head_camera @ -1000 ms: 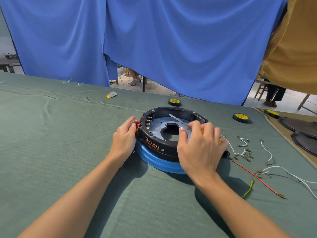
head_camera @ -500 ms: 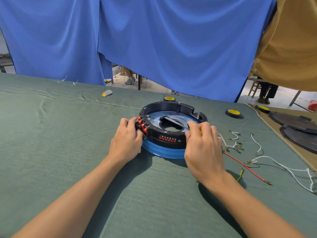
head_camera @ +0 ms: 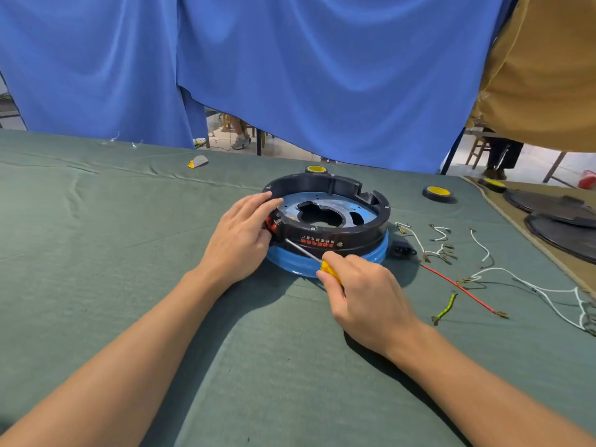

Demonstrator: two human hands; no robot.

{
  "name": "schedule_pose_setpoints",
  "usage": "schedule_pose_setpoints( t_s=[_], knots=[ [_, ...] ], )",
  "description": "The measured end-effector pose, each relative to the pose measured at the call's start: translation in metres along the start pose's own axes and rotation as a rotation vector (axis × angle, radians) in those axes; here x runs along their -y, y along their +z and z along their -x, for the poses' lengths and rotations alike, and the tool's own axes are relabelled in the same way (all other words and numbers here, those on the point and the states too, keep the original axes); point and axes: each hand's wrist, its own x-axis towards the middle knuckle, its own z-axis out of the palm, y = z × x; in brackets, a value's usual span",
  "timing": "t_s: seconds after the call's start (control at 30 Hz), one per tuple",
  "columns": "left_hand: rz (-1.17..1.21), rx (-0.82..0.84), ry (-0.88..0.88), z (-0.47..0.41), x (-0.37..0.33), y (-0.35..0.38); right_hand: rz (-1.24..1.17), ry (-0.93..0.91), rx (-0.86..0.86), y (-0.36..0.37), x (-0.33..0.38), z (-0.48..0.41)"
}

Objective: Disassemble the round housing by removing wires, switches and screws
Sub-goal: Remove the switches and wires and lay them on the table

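Observation:
The round housing (head_camera: 354, 232), a black ring on a blue base with a blue-grey metal plate inside, lies on the green cloth at centre. My left hand (head_camera: 240, 235) rests on its left rim, fingers straight, partly covering the red switches (head_camera: 272, 224). My right hand (head_camera: 364, 291) grips a yellow-handled screwdriver (head_camera: 309, 254) in front of the housing. The thin shaft points up-left, and its tip touches the black side wall beside the switches.
Loose white wires (head_camera: 435, 240), a red wire (head_camera: 461, 290), a green-yellow wire (head_camera: 446, 308) and a black socket part (head_camera: 403, 250) lie right of the housing. Yellow-and-black wheels (head_camera: 437, 192) sit behind. Dark round covers (head_camera: 561, 217) lie on the right. A blue curtain hangs behind.
The housing has been turned, so its printed side faces me. My right hand came off the rim and brought the screwdriver from inside the ring down to the front wall.

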Motion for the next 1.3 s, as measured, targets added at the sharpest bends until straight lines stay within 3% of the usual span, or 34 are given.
schedule_pose_setpoints(
  t_s=[0.4,0.63,0.73,0.93,1.13,1.23,1.3],
  knots=[
    [-0.16,-0.043,0.005,0.005,-0.017,0.006,0.049,0.011,0.066,-0.013,0.006,0.004],
    [0.109,0.004,-0.021,0.003,-0.01,0.003,0.123,0.026,0.023,-0.01,0.024,0.004],
    [0.117,0.01,-0.048,0.002,-0.008,-0.001,0.175,0.064,0.082,-0.005,0.032,0.005],
    [0.093,0.002,-0.027,0.002,-0.006,0.002,0.173,0.056,0.044,-0.003,0.032,0.005],
    [0.105,-0.005,-0.009,0.001,-0.008,0.003,-0.167,0.067,0.033,-0.01,0.002,-0.005],
    [0.106,0.003,-0.007,0.001,-0.008,0.002,-0.323,0.171,0.125,-0.013,-0.013,-0.014],
    [0.109,-0.001,-0.008,0.001,-0.009,0.002,-0.562,0.301,0.218,-0.016,-0.019,-0.018]
  ],
)
